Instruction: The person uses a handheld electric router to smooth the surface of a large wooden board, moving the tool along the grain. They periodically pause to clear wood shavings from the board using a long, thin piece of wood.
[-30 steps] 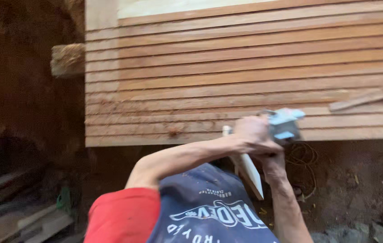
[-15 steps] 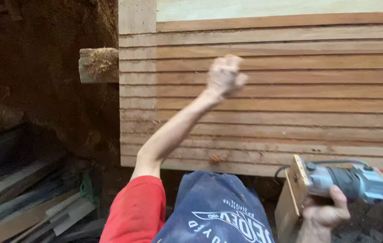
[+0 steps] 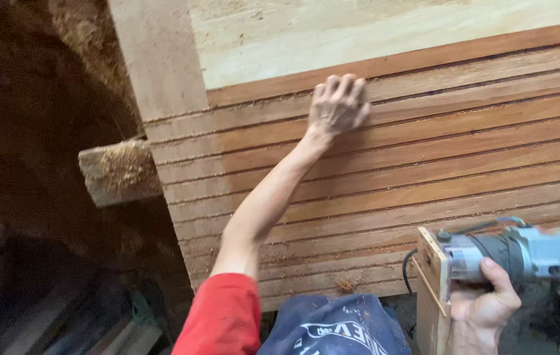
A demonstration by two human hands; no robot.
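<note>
1. My left hand (image 3: 338, 105) lies flat, fingers spread, on the row of wooden slats (image 3: 424, 171) covering the bench.
2. My right hand (image 3: 484, 309) has its grip clamped round the grey trimmer router (image 3: 510, 253), at the slats' near edge.

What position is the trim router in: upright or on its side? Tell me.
On its side. The trim router lies level in the right hand, its wooden base plate standing on edge, off the slats.

At left of the frame rises a dark earthen wall (image 3: 23, 131), dusted with sawdust near the top. A sawdust-covered beam end (image 3: 119, 172) juts out at mid-left. Loose planks (image 3: 63, 322) lie in shadow at lower left. Daylight falls from the upper right.
</note>
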